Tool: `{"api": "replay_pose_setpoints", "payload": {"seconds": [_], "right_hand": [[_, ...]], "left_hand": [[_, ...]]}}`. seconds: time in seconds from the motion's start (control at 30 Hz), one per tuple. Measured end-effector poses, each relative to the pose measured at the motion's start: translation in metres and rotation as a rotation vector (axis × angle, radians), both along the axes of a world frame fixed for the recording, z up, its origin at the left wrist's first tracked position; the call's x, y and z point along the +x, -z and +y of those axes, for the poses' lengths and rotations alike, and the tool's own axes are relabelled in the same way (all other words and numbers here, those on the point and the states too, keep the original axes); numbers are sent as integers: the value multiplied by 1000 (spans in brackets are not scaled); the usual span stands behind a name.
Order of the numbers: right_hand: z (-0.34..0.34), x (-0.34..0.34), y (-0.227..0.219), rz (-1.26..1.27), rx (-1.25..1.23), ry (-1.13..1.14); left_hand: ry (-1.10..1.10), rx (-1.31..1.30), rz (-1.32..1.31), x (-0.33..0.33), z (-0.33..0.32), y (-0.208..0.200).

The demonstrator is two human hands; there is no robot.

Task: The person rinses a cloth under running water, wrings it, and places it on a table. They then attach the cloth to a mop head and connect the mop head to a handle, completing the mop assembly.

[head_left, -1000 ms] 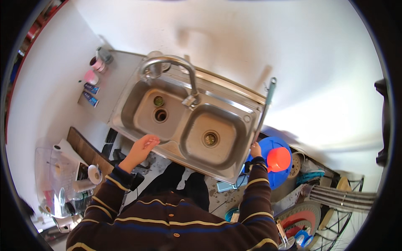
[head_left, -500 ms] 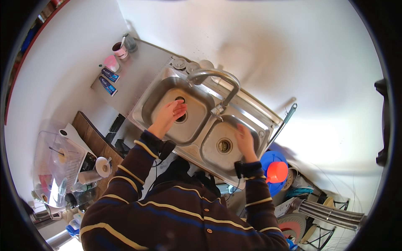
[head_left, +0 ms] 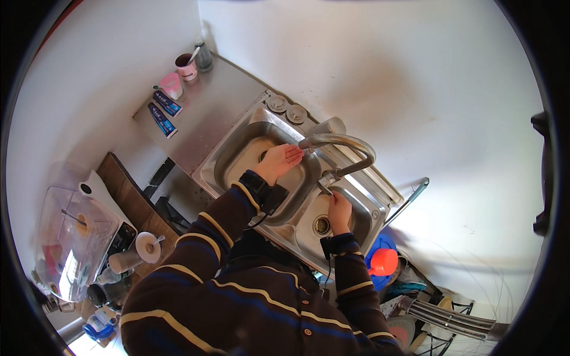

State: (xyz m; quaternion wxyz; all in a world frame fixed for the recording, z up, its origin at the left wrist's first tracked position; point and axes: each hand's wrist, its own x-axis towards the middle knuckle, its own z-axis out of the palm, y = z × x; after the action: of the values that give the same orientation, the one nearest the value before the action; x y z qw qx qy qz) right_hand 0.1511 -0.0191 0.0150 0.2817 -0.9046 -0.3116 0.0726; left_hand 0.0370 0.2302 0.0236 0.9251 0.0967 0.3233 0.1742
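Note:
My left hand [head_left: 281, 161] is held over the left basin [head_left: 233, 168] of a steel double sink, palm up and fingers stretched out. Its fingertips are close to the spout of the curved metal faucet [head_left: 363, 148]; I can make out no water stream. Above the right basin [head_left: 360, 218], my right hand [head_left: 340, 215] has its fingers closed at the faucet's lever handle [head_left: 323, 188]. The drain strainer [head_left: 321, 225] shows in the right basin, while my left hand partly hides the other drain.
Two toothpaste tubes [head_left: 161, 120], a pink cup [head_left: 171, 86], a mug [head_left: 186, 69] and a bottle [head_left: 203, 58] stand or lie on the left counter. A green-handled tool [head_left: 418, 193] leans by the sink's right end, near a blue basin [head_left: 380, 244] with a red scoop [head_left: 385, 261].
My left hand has moved right, to the faucet spout. My right hand has gone from above the right basin to the lever handle. The whole view has shifted somewhat.

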Motion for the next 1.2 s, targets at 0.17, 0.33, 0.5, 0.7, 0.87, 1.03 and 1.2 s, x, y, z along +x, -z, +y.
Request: {"api": "replay_pose_setpoints", "payload": {"seconds": [0.17,0.33,0.5,0.7,0.87,1.03,1.2], "right_hand": [[1,-10,-2,17,-22,35],[7,-15,-14,66,-64,11],[31,-30,-44,20,1,-184],[118,-22,-50,463,240,-680],[163,-43,-20,733,321,-713],[181,-33,23,371,100,-694],[172,-1,43,170,-213,-634]], "left_hand": [[21,-18,-11,15,9,25],[-20,2,87,37,8,57],[-49,-32,64,53,11,82],[-65,30,-5,39,7,76],[-189,-217,-87,17,13,68],[-84,-481,-709,8,2,75],[161,30,-402,-16,0,59]]}}
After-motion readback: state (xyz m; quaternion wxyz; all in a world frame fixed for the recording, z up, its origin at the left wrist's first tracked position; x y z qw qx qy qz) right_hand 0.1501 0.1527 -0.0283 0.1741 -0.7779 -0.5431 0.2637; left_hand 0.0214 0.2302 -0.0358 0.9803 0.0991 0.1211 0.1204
